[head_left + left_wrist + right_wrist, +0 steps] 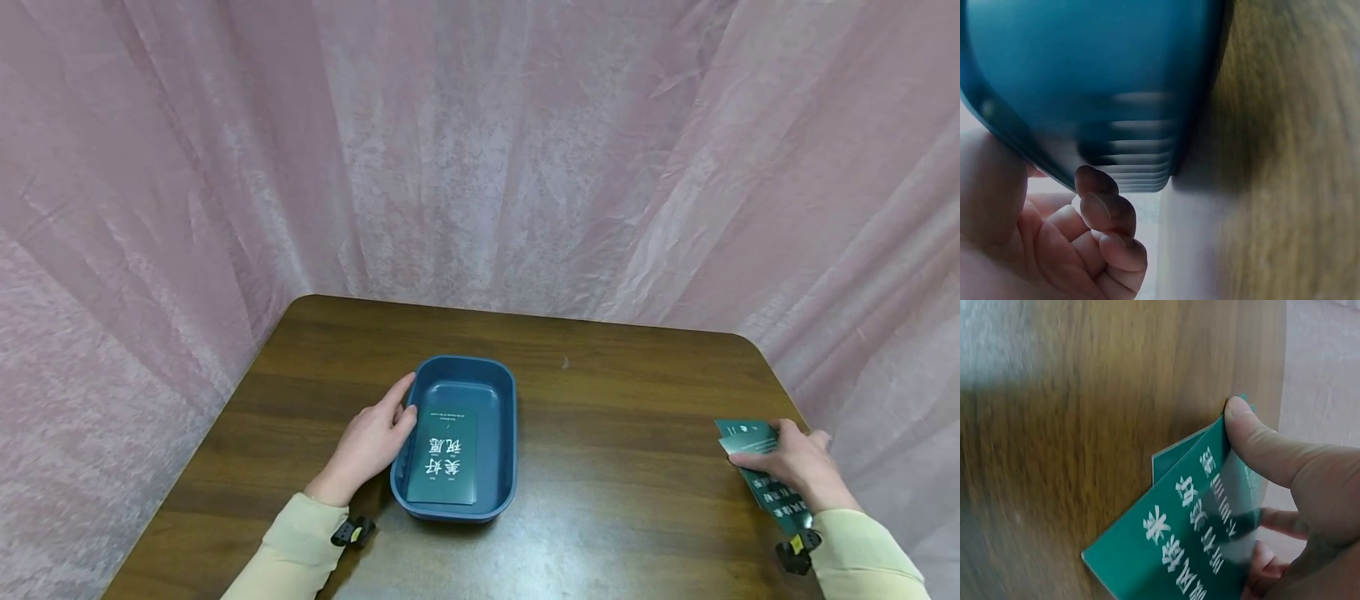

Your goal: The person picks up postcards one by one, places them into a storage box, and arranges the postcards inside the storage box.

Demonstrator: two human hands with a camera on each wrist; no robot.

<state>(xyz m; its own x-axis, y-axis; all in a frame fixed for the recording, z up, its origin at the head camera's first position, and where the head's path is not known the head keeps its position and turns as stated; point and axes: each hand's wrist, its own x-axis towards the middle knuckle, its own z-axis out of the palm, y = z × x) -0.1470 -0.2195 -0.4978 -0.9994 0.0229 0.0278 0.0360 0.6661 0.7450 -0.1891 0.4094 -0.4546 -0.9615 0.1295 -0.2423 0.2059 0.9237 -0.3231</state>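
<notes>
A blue plastic basin [497, 450] with rounded corners stands on the table. Flat inside it, along its left side, lies a green card [442, 479] with white characters. My left hand [375, 437] holds the basin's left rim; in the left wrist view, curled fingers [1113, 215] lie against the outer wall [1085, 62]. Far to the right, my right hand [798, 462] pinches a green card [1166, 544] with white writing, its thumb on the card's edge. Another green card [1175, 455] shows partly behind that one; how many are gripped is hidden.
The brown wooden table [600, 467] has rounded far corners. Pink curtains [480, 167] hang close behind it and along both sides. The right hand is near the table's right edge.
</notes>
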